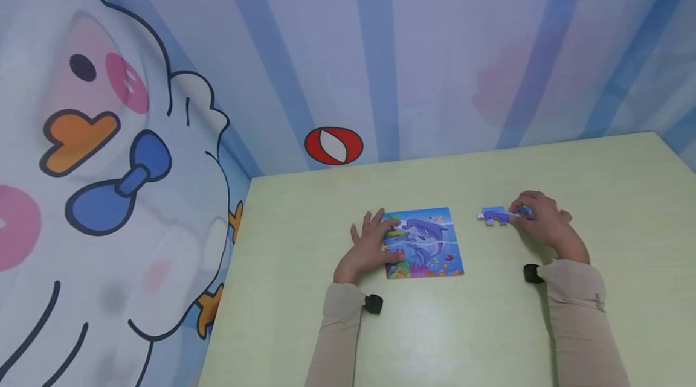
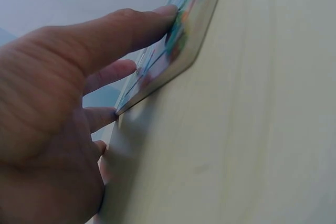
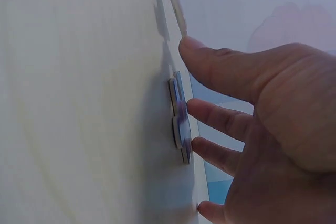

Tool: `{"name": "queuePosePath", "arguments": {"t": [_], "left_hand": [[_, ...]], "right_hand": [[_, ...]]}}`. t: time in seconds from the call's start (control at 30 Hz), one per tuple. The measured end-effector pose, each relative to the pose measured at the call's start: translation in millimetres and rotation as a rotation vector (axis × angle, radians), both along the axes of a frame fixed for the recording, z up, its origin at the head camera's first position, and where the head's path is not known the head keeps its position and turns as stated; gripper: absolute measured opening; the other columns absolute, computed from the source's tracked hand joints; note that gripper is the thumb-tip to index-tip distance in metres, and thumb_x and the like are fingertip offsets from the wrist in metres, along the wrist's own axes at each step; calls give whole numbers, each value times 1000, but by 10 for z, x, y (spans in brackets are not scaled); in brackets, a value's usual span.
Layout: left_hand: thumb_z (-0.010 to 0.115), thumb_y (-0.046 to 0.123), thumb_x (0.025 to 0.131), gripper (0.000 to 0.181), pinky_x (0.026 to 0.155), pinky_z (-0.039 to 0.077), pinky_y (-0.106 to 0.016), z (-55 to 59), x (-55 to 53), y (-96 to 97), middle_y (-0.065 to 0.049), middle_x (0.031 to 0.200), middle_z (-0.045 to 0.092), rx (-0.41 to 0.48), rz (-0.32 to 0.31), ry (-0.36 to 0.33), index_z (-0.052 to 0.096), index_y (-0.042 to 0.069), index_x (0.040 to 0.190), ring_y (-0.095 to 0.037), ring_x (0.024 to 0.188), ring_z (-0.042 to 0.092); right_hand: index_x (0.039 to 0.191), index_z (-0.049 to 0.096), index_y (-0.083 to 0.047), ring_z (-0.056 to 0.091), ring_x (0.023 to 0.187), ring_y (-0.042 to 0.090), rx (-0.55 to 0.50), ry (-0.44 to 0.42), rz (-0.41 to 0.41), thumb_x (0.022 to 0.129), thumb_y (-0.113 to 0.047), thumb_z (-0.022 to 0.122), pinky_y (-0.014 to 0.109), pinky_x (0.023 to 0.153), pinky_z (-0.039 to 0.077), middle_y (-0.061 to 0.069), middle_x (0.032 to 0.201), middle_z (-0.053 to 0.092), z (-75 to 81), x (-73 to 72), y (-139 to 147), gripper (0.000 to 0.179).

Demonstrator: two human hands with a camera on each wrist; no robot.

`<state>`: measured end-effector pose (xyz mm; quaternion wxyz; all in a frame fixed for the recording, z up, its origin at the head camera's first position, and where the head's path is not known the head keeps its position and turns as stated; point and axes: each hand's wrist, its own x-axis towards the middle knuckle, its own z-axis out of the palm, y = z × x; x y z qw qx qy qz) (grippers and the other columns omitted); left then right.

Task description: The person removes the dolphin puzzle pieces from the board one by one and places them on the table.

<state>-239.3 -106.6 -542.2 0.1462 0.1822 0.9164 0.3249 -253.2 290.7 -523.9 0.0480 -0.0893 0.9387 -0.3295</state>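
A square jigsaw puzzle (image 1: 426, 242) with dolphins, fish and coral lies on the table. My left hand (image 1: 372, 248) rests on its left edge, fingers spread; in the left wrist view the thumb (image 2: 152, 24) presses on the picture near a rounded corner. To the right of the puzzle, a purple and blue puzzle piece (image 1: 493, 216) lies just past my right thumb. Another bluish puzzle piece (image 1: 525, 212) is partly hidden under my right hand (image 1: 544, 224). The right wrist view has the fingertips (image 3: 195, 107) touching the top of a small stack-like piece (image 3: 181, 121), fingers fairly straight.
The pale yellow table (image 1: 451, 332) meets a blue-striped wall cloth (image 1: 435, 73) at its back edge. A printed white cartoon bird (image 1: 179, 266) covers the cloth on the left. Each wrist carries a small black camera (image 1: 373, 303) near the beige sleeve (image 1: 576, 314).
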Motion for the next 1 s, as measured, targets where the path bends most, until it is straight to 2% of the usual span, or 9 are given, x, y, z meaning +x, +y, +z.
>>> {"name": "queuePosePath", "arguments": {"t": [0.57,0.87,1.0], "left_hand": [[77,38,88,74,114,-13,-65,44,11,9,-8,169,10,11,2,-5,45,20,152,-32,154,-9],[77,39,88,74,114,-13,-64,42,17,9,-7,169,10,0,5,-6,45,21,152,-32,154,-9],[77,39,88,73,114,-13,-64,40,19,9,-6,170,9,-1,4,-9,45,22,152,-31,154,-10]], "right_hand": [[114,60,3,20,130,70,20,-19,-1,101,-13,59,87,92,10,39,147,28,19,9,3,21],[123,55,6,30,126,65,2,-49,-34,102,-13,56,82,87,20,39,142,37,81,7,-28,28],[128,52,8,33,125,63,-19,-59,-35,107,-20,50,80,88,22,40,140,38,129,22,-59,35]]}}
